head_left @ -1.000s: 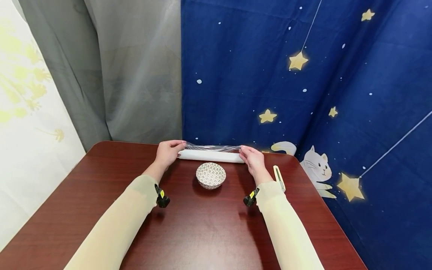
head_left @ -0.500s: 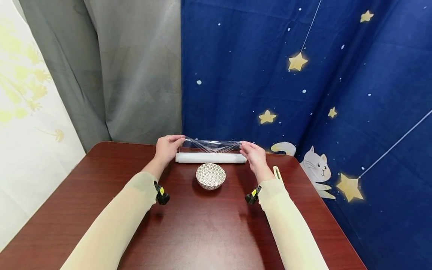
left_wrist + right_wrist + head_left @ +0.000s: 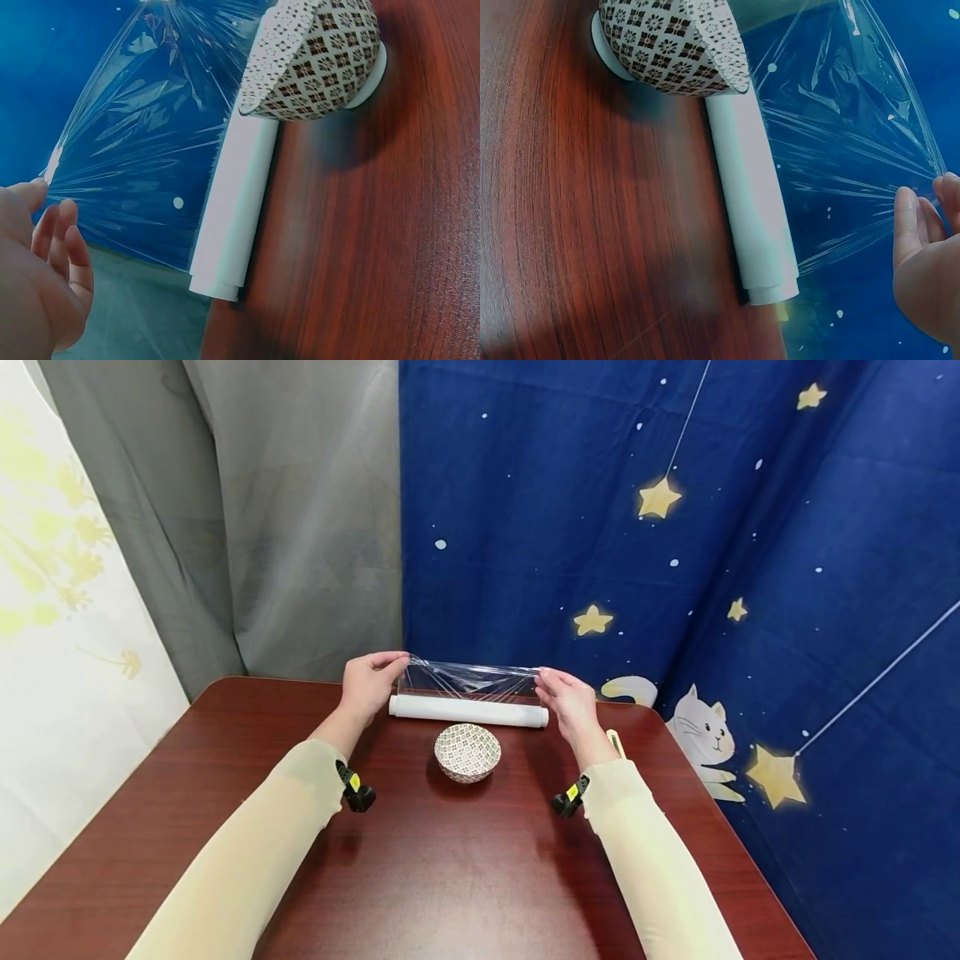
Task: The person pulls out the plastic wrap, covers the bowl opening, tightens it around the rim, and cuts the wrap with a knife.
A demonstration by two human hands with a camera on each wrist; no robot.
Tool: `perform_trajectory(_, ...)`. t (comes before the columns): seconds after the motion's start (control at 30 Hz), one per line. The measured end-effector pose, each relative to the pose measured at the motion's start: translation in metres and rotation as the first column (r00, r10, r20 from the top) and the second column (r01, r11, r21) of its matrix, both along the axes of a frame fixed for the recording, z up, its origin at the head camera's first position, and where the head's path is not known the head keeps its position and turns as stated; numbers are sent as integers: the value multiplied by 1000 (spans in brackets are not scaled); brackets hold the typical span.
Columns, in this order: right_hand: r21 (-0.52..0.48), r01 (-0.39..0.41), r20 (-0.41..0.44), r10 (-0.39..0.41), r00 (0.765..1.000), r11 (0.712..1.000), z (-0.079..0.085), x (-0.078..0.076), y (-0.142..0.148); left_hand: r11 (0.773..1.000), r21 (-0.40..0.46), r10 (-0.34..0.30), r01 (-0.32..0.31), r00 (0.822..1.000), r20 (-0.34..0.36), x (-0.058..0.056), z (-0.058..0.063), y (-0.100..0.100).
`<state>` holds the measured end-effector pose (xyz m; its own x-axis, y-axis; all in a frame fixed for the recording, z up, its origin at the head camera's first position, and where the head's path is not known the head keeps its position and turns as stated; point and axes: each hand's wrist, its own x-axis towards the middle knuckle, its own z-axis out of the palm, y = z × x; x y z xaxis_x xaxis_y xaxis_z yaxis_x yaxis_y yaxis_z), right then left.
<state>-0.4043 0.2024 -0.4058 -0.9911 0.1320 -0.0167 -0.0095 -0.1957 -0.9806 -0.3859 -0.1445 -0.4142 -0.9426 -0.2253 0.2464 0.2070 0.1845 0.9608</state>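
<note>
A white roll of plastic wrap lies across the far part of the table, just behind a patterned bowl. A clear sheet of plastic wrap rises from the roll, stretched and creased between both hands. My left hand pinches the sheet's left corner between thumb and fingertip, above the roll's left end. At the other corner my right hand pinches the film the same way, above the right end. In the right wrist view, creases fan out from the pinched corner. The bowl stands upright, its inside facing up.
A pale box cutter lies on the table at the right, mostly hidden behind the right forearm. The dark red table ends close behind the roll, where a blue star-printed curtain and a grey curtain hang.
Both hands have risen and drawn more film up off the roll, so the clear sheet is taller. The roll has shifted slightly nearer the bowl. My right forearm now covers more of the box cutter.
</note>
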Motion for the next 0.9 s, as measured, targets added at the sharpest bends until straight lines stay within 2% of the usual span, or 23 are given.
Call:
perform_trajectory(0.23,13,-7,-13,8,1000,1000,8,5,2,999,36,6,-6,1000,-23,4,11,1)
perform_trajectory(0.5,-6,-24,-60,24,998,1000,19,13,2,998,59,18,-14,998,-64,7,18,-2)
perform_trajectory(0.9,-58,-48,-86,43,995,997,34,20,4,995,99,9,2,993,-114,21,31,1)
